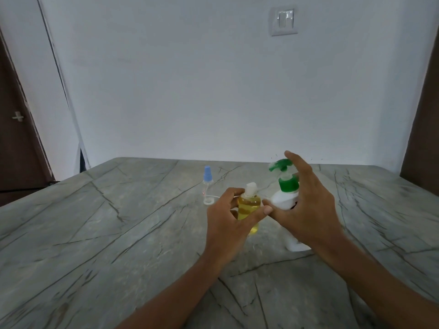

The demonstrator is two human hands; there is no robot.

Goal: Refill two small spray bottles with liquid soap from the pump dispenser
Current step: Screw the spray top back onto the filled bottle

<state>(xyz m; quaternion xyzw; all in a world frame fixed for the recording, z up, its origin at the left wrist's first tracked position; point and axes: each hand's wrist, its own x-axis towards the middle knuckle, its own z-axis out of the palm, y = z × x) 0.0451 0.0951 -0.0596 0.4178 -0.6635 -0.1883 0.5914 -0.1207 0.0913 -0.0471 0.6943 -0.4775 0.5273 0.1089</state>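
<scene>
A person's left hand [225, 224] and right hand [308, 205] are slim and long-fingered, with a short-trimmed nail [268, 210] on the left thumb. Both forearms [185, 288] are bare to the picture's lower edge.

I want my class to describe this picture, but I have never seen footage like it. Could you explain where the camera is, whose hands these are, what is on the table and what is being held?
There is no machine here. A person works with two bare hands, and the single picture comes from a wide-angle camera worn on their head, looking forward and down. That is why the arms reach in from the bottom edge.

Three bottles are on the grey veined table. The left hand has its grip round a small bottle of yellow liquid. Beside it is a white pump dispenser with a green pump. The right hand is spread over it, with the forefinger on the pump head. Further back stands a small clear spray bottle with a blue top, which nobody is holding.
</scene>
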